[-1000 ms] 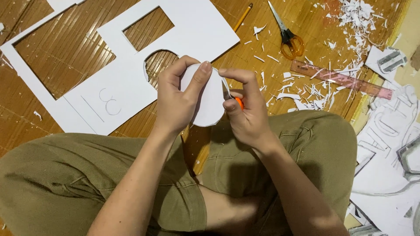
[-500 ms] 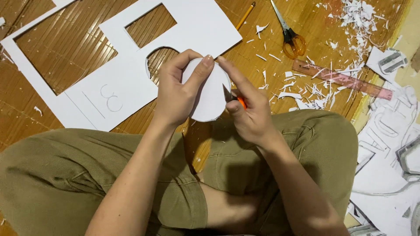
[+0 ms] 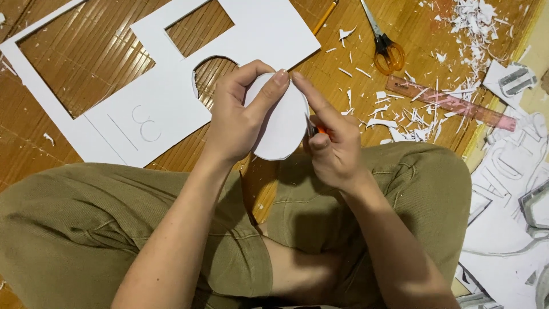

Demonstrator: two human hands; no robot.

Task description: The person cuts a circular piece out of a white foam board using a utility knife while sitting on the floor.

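Two hands meet over the lap, above crossed legs in olive trousers point(image 3: 114, 229). I see the left hand point(image 3: 237, 123) closed around a white oval cut-out point(image 3: 283, 123), thumb behind and fingers wrapped over its upper edge, holding it upright just above the knees. The right hand point(image 3: 331, 143) is clenched on a small orange-handled cutter point(image 3: 320, 130) — only a sliver of orange shows between the fingers — with the index finger stretched along the oval's right edge. Whether a blade touches the card I cannot tell.

On the wooden floor point(image 3: 74, 68) behind lies a large white board point(image 3: 171, 86) with rectangular and rounded openings cut out. Further right: a pencil point(image 3: 325, 17), orange-handled scissors point(image 3: 384, 43), a pink ruler point(image 3: 452, 103) — all amid white paper scraps point(image 3: 412, 117). Printed sheets point(image 3: 509, 189) lie at the far right.
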